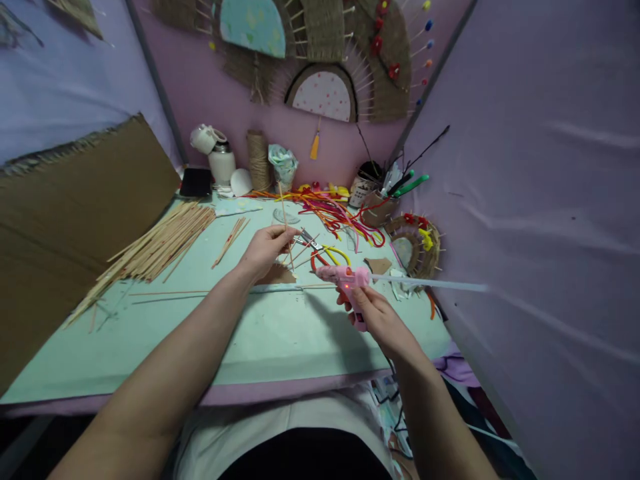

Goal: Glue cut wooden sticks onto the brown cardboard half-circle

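Note:
My right hand (pixel 373 310) is wrapped round the handle of a pink hot glue gun (pixel 350 280), its nozzle pointing left and a small light glowing on its side. A long clear glue stick (pixel 430 283) juts out of its back end. Pinched between the fingertips of my left hand (pixel 267 250) is a thin wooden stick (pixel 283 207), held nearly upright. Scissors (pixel 320 250) with red and yellow handles lie open just beyond the nozzle, among short stick pieces. A brown cardboard piece (pixel 275 275) lies partly hidden under my left hand.
Left on the table (pixel 240 360) lies a big pile of wooden sticks (pixel 165 243), beside a brown cardboard sheet (pixel 75 227). Behind stand a twine spool (pixel 259 160), a white bottle (pixel 221 163) and colourful pipe cleaners (pixel 330 213). A pen holder (pixel 377 208) and a woven piece (pixel 417 247) are right.

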Demonstrator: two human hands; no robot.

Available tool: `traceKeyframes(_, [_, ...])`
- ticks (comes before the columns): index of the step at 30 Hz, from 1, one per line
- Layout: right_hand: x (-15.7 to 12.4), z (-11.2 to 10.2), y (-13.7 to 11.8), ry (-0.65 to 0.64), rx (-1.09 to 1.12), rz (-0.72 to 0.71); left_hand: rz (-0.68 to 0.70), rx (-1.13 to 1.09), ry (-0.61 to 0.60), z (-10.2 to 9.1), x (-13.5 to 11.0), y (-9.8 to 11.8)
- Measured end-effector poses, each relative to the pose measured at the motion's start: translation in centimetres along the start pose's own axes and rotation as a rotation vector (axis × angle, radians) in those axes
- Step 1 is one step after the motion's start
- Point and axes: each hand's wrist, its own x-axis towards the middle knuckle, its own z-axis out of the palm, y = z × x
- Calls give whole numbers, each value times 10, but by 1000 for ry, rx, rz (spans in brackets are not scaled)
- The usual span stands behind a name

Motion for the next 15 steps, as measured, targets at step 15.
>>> traceKeyframes(15, [19, 23, 10, -104, -253, -60, 59, 165, 62, -10, 4, -17])
